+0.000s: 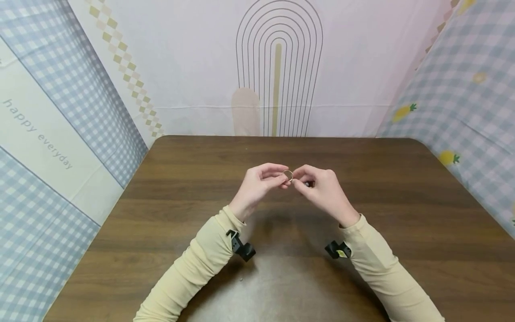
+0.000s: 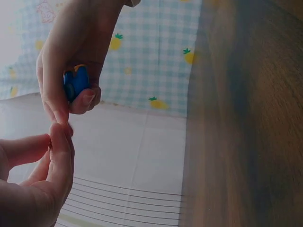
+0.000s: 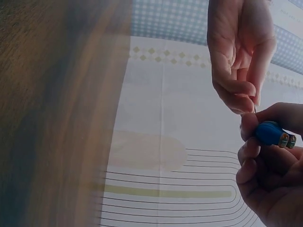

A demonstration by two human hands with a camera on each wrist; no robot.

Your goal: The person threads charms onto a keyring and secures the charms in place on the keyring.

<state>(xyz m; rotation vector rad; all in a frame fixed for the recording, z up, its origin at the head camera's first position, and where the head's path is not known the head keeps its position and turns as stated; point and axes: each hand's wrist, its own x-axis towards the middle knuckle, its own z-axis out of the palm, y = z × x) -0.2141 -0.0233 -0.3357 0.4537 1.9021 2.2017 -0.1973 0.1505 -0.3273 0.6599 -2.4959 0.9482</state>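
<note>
A thin metal ring (image 1: 292,175) stands upright between the two hands, above the middle of the table. My left hand (image 1: 257,184) pinches it between thumb and fingers. The right hand (image 1: 325,188) meets the ring's other side with its thumb and index fingertips. Inside the curled right fingers sits a small blue figurine (image 2: 76,86), with orange-brown bits at one end; in the right wrist view the same blue figurine (image 3: 269,133) shows beside the thumb. Whether the figurine is joined to the ring is hidden by the fingers.
Both hands are raised over a brown wooden table (image 1: 193,165). A pale patterned cloth (image 1: 193,67) hangs behind it, with checked cloths at the left and right. A black wrist camera (image 1: 242,247) is strapped to the left sleeve, another black wrist camera (image 1: 337,249) to the right.
</note>
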